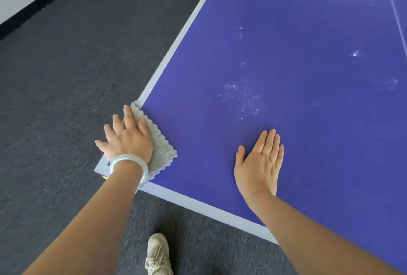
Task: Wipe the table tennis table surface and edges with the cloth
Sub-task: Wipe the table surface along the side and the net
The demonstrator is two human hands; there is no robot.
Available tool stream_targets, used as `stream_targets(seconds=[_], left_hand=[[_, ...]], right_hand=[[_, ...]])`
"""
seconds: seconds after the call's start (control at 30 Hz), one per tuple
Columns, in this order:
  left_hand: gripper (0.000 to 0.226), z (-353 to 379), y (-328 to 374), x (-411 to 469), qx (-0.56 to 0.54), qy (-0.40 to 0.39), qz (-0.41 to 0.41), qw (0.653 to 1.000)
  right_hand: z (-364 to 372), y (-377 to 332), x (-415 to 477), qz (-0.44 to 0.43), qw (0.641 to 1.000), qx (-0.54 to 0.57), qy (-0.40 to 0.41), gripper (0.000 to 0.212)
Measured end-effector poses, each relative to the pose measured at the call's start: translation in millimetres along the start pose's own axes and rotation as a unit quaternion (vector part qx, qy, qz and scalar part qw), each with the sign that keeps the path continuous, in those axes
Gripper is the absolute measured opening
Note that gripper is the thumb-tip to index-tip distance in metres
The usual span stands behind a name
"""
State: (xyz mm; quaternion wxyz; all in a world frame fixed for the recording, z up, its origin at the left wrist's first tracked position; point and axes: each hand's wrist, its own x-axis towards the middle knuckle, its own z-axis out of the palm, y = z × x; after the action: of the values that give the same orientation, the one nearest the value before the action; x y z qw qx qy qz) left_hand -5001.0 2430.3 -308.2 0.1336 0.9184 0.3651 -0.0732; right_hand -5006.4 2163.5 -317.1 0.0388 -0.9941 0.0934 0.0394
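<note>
Here the left hand (pixel 126 138), fingers spread and straight, presses the grey cloth (pixel 161 150) flat on the near left corner of the blue table tennis desk (pixel 297 21), the cloth lapping over the white edge line (pixel 178 38). The right hand (pixel 259 164) lies flat on the blue surface, fingers together, apart from the cloth. Pale dusty smudges (pixel 242 96) mark the surface beyond.

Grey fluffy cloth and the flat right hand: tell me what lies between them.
Head view: only bare blue table tennis table surface lies between the grey fluffy cloth and the right hand; the whitish smudges sit farther up the table.
</note>
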Motion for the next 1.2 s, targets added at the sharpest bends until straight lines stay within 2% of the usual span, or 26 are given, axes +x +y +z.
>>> stream_targets(seconds=[0.1,0.27,0.37,0.47,0.53,0.6,0.67,0.73,0.93,1.0,1.07,1.13,1.2], left_hand=[[0.065,19.3,15.9,-62.8,0.041,0.034,0.044,0.998],[0.069,45.6,66.6,-122.7,0.071,0.019,0.182,0.981],[0.064,52.6,92.3,-134.8,0.09,-0.023,0.313,0.945],[0.063,37.1,86.1,-115.3,0.014,-0.055,0.405,0.913],[0.058,16.2,69.3,-75.7,-0.03,0.005,0.409,0.912],[0.052,-0.8,55.3,-21.8,0.005,0.048,0.379,0.924],[0.055,-9.3,53.9,25.2,0.071,0.024,0.362,0.929],[0.058,-6.3,58.9,51.3,0.097,-0.001,0.385,0.918],[0.06,-0.2,53.7,57.8,0.066,0.008,0.418,0.906],[0.061,-1.1,54.2,58.8,0.054,0.005,0.418,0.907],[0.061,-1.4,55.2,58.9,0.049,0.001,0.42,0.906],[0.062,-2.8,55.2,58.1,0.047,-0.005,0.42,0.906],[0.063,-3.9,55.6,58.6,0.045,-0.009,0.418,0.908]], right_hand=[[-3.0,-1.6,-0.7,0.003,1.0,0.005,0.005,0.077],[-5.6,-1.5,0.1,0.009,0.999,0.032,-0.006,0.076],[-7.1,0.9,-0.5,0.014,0.996,0.089,-0.007,0.072],[-7.1,4.6,-1.0,0.016,0.991,0.132,0.001,0.067],[-7.0,5.2,-2.4,0.014,0.99,0.143,0.006,0.067],[-8.1,4.6,-3.1,0.015,0.988,0.15,0.01,0.067],[-9.2,4.1,-3.6,0.019,0.987,0.162,0.014,0.066],[-11.4,3.0,-5.1,0.024,0.985,0.172,0.015,0.065],[-20.0,1.0,-8.7,0.031,0.975,0.219,0.013,0.058],[-23.1,-0.5,-12.2,-0.028,0.98,0.189,0.058,0.049],[-23.4,-17.0,-19.2,-0.154,0.975,0.136,0.082,0.05],[-16.9,-46.4,-27.7,-0.262,0.961,0.065,0.055,0.053],[-10.8,-70.6,-22.6,-0.291,0.956,0.022,0.005,0.056]])
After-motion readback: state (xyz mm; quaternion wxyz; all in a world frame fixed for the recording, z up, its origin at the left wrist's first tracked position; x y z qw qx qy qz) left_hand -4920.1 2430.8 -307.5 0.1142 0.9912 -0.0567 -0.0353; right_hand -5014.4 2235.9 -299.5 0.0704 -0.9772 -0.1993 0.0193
